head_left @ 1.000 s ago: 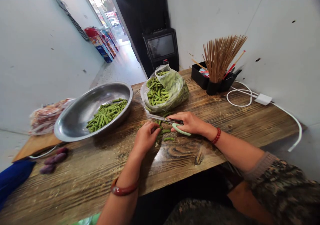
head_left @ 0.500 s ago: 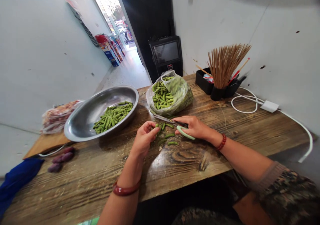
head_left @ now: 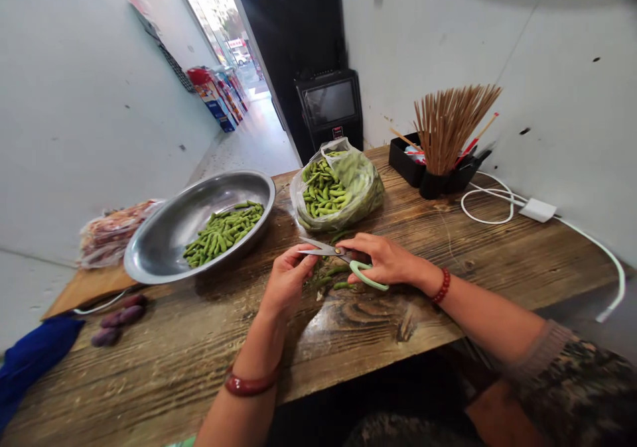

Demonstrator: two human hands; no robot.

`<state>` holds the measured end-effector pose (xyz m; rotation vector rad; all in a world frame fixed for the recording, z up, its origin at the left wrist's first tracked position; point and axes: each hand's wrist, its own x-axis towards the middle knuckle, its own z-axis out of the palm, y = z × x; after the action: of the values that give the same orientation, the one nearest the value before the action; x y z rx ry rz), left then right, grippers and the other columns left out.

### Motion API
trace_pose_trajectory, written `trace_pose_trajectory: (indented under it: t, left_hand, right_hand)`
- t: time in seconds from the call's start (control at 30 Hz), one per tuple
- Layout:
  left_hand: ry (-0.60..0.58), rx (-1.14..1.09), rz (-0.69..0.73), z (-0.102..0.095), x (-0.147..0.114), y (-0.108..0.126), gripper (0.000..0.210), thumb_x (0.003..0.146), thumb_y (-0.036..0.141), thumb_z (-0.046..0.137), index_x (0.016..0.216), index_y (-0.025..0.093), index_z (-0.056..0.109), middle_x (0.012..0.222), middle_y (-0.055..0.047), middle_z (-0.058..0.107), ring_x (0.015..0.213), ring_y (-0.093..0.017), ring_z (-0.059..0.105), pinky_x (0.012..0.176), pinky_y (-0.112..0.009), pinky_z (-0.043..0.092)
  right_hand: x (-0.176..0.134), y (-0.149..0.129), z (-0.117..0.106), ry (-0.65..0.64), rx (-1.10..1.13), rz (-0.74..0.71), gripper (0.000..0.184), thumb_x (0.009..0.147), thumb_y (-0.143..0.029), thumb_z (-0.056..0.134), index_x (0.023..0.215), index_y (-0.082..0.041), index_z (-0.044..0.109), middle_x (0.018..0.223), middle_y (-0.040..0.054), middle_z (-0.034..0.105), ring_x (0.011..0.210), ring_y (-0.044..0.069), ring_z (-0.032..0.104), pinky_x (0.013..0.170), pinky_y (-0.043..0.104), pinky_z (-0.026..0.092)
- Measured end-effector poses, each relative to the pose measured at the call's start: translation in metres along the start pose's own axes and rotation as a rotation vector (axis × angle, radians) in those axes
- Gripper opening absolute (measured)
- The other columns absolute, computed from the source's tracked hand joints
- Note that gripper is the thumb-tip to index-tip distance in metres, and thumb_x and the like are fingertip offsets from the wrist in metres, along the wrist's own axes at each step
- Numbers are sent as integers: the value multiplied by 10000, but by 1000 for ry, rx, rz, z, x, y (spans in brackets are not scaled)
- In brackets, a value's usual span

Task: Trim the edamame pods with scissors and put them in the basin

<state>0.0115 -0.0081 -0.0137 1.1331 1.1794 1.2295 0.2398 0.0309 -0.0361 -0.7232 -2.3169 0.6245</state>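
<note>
My right hand [head_left: 385,259] is wrapped around the green handles of a pair of scissors [head_left: 339,252]. The slightly parted blades point left and reach the fingertips of my left hand [head_left: 287,281]. Those fingers pinch a green edamame pod, now largely hidden by fingers and blades. Below the scissors, several loose edamame pods [head_left: 343,286] lie on the wooden table [head_left: 378,324]. Behind my hands stands a clear plastic bag [head_left: 367,191] full of pods. To the left, a wide steel basin [head_left: 164,235] holds a heap of edamame pods [head_left: 223,233].
At the right back, a black holder [head_left: 432,186] carries many thin wooden skewers [head_left: 450,128]. A white cable [head_left: 597,238] runs along the right side. Purple-red round items [head_left: 119,318], a blue cloth [head_left: 37,361] and a bagged pinkish item [head_left: 114,231] on a board lie left.
The scissors have swung slightly downward, bringing their blades to my left fingertips. The green pod tip seen there before is now mostly covered. My left hand has barely moved.
</note>
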Motion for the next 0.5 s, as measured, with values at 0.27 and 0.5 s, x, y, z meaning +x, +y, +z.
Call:
trace_pose_trajectory:
  t: [0.27,0.5]
  left_hand:
    - [-28,78,37,3,-2,-2,182,695,301,768,813,166,736,713,-10,644,545,-85,442,501,-215,312]
    - [-42,102,62,2,-1,-2,154,696,287,764,786,165,739,724,-22,646,579,-102,466,520,-222,325]
  right_hand:
    - [0,-3,0,-15,-7,-21,681,732,-447,748,1310,-177,510,973,70,600,822,176,567,734,288,469]
    - [0,0,3,-22,-2,-24,669,718,-443,765,1279,-158,537,943,65,597,815,174,565,733,280,466]
